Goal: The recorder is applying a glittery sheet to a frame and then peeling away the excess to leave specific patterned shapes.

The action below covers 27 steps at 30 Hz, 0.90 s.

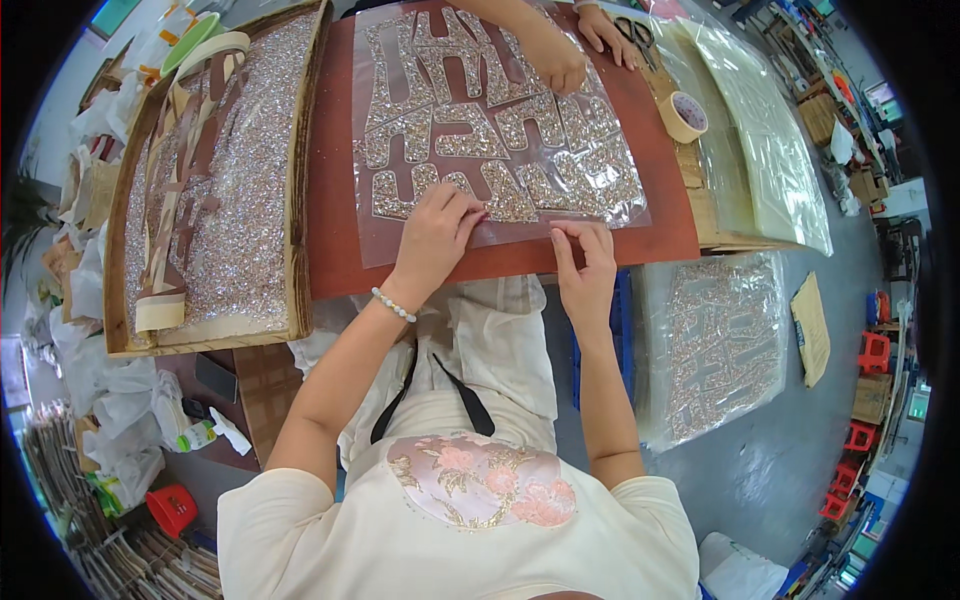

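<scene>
A clear plastic sheet (398, 236) lies on the red-brown board in front of me, bearing several glittery rhinestone-covered pieces (470, 132) with cut-out slots. At its near edge my left hand (436, 236), with a beaded bracelet on the wrist, has thumb and fingers pinched together at the lowest row of pieces. To its right, my right hand (588, 262) also has thumb and forefinger brought together, just by the near edge of the sheet. Whatever sits between the fingertips of either hand is too small to make out. Another person's hand (556, 62) touches the pieces from the far side.
A wooden tray (300, 180) of loose glittering stones stands at left, with strips (160, 310) lying in it. On the right are a tape roll (684, 117), black scissors (637, 38) and stacked clear sheets (770, 130). A wrapped glitter stack (720, 340) sits lower right.
</scene>
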Each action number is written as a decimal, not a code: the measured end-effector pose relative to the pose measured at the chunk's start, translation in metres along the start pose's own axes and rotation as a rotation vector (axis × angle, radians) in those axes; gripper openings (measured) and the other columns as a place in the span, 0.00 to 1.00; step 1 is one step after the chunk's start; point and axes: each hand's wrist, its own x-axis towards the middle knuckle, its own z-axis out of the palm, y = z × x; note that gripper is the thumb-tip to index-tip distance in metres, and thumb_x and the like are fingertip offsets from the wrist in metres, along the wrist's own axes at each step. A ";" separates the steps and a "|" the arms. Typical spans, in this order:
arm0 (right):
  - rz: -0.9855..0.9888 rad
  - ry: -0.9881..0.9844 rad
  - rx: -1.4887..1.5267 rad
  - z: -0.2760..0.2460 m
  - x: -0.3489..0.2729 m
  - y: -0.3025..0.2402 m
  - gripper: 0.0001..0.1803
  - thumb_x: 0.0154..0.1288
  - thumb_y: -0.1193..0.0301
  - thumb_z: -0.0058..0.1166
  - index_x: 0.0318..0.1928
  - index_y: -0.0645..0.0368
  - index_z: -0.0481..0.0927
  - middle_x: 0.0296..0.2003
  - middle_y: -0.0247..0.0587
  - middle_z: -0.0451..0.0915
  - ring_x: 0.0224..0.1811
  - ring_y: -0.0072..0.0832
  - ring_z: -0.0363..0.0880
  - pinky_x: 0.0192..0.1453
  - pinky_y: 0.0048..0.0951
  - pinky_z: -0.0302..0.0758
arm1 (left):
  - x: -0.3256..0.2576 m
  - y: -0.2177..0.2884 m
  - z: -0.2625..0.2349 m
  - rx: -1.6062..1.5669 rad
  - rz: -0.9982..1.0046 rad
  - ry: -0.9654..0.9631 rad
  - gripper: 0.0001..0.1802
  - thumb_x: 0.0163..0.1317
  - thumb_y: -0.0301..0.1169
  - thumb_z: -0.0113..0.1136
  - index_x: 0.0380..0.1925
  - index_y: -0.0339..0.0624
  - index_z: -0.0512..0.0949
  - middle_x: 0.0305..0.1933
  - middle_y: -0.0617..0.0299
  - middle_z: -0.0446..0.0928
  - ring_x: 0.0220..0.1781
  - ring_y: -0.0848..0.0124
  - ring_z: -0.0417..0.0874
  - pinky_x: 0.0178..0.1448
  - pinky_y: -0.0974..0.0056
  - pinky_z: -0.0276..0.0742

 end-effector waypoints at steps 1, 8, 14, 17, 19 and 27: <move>-0.009 0.002 0.010 -0.001 0.002 0.002 0.05 0.62 0.74 0.56 0.38 0.59 0.81 0.35 0.39 0.78 0.41 0.36 0.74 0.48 0.33 0.69 | 0.000 -0.001 0.003 0.000 0.000 -0.011 0.05 0.54 0.23 0.64 0.32 0.37 0.78 0.34 0.57 0.74 0.39 0.60 0.76 0.43 0.58 0.73; -0.040 -0.019 0.087 0.007 0.010 0.018 0.04 0.62 0.75 0.57 0.38 0.59 0.81 0.35 0.39 0.78 0.41 0.36 0.74 0.48 0.33 0.69 | -0.001 0.000 0.024 0.012 0.014 -0.033 0.11 0.53 0.23 0.64 0.39 0.42 0.84 0.34 0.60 0.74 0.39 0.62 0.76 0.43 0.59 0.73; -0.065 -0.023 0.084 0.021 0.012 0.016 0.05 0.61 0.75 0.57 0.39 0.57 0.81 0.35 0.37 0.77 0.41 0.35 0.74 0.48 0.34 0.68 | 0.001 -0.002 0.023 0.119 0.059 -0.028 0.11 0.54 0.23 0.62 0.39 0.42 0.83 0.37 0.60 0.73 0.41 0.62 0.75 0.45 0.59 0.74; -0.097 -0.043 0.069 0.028 0.018 0.014 0.07 0.61 0.75 0.57 0.40 0.57 0.80 0.35 0.38 0.77 0.41 0.36 0.73 0.47 0.35 0.68 | -0.003 -0.005 0.017 0.162 0.064 -0.025 0.12 0.54 0.22 0.62 0.39 0.42 0.83 0.38 0.60 0.73 0.42 0.62 0.75 0.46 0.59 0.73; -0.135 -0.055 0.022 0.033 0.022 0.013 0.06 0.61 0.75 0.58 0.39 0.58 0.81 0.35 0.39 0.77 0.41 0.37 0.74 0.47 0.34 0.69 | -0.004 -0.006 0.017 0.167 0.054 -0.020 0.12 0.54 0.22 0.62 0.39 0.43 0.83 0.39 0.61 0.73 0.43 0.61 0.75 0.47 0.59 0.73; -0.237 -0.121 -0.114 0.072 0.033 -0.001 0.05 0.56 0.75 0.60 0.32 0.58 0.77 0.32 0.39 0.74 0.39 0.39 0.72 0.46 0.38 0.68 | -0.008 -0.015 -0.010 0.052 -0.069 0.073 0.09 0.52 0.26 0.66 0.34 0.42 0.80 0.40 0.60 0.74 0.44 0.61 0.75 0.49 0.59 0.72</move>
